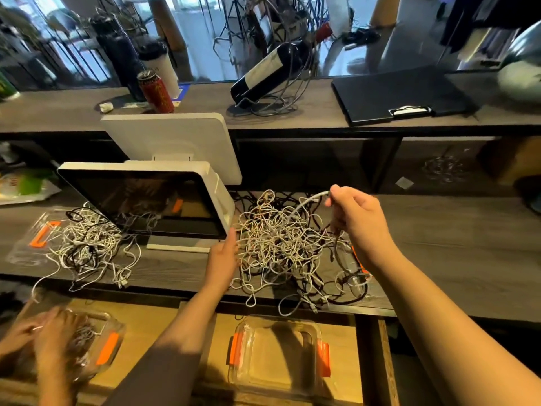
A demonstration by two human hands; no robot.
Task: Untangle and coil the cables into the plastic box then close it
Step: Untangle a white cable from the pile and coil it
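Note:
A big tangle of white and black cables (pixel 281 247) lies on the dark wooden counter. My right hand (pixel 355 218) pinches one white cable (pixel 310 200) and holds it lifted in an arc above the tangle. My left hand (pixel 224 256) touches the tangle's left edge with straight fingers. A clear plastic box (pixel 278 353) with orange clips sits with nothing in it on the lower wooden shelf, below the tangle. Its clear lid (pixel 355 268) seems to lie under the tangle's right side, mostly hidden.
A white screen terminal (pixel 152 200) stands left of the tangle. A second cable pile (pixel 87 247) lies on another lid (pixel 35 238) at left. Another person's hands (pixel 49 335) work in a second box (pixel 99 344) at lower left. A wine bottle (pixel 269 71), can (pixel 155 92) and clipboard (pixel 401 95) sit on the upper shelf.

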